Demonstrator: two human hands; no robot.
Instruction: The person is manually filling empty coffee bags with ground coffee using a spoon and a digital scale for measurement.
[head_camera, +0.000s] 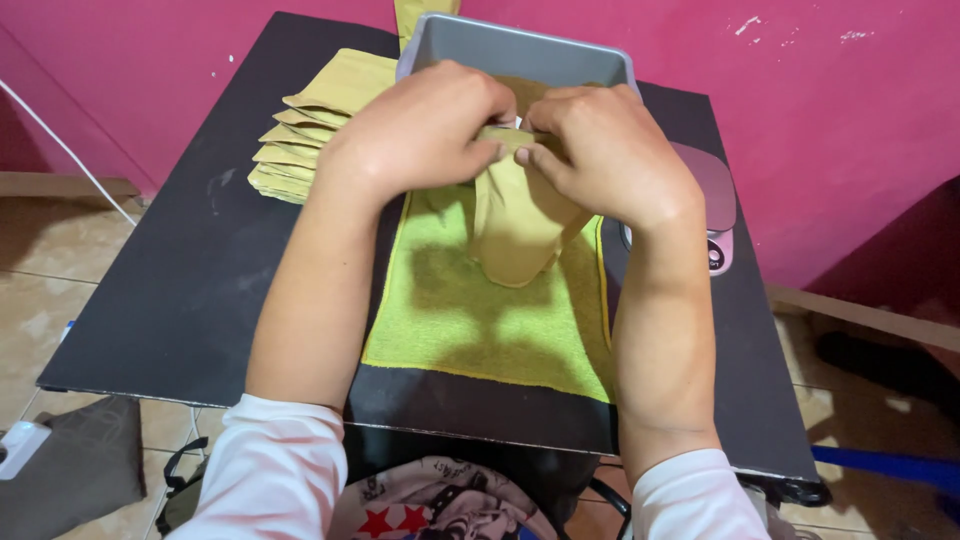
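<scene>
both left hand (420, 125) and right hand (610, 150) pinch the brown paper pouch (515, 225) at its top; the pouch hangs toward 6 o'clock over the green cloth (450, 310).

Matt brown paper pouch (517, 235), fuzzy green cloth (480, 320), smooth grey plastic bin (520, 50), matt black tabletop (190, 290).

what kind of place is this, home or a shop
Probably a small home packing spot, not a shop: a black table against a pink wall on a tiled floor, with a stack of brown paper pouches, a grey tray and a small scale.
</scene>
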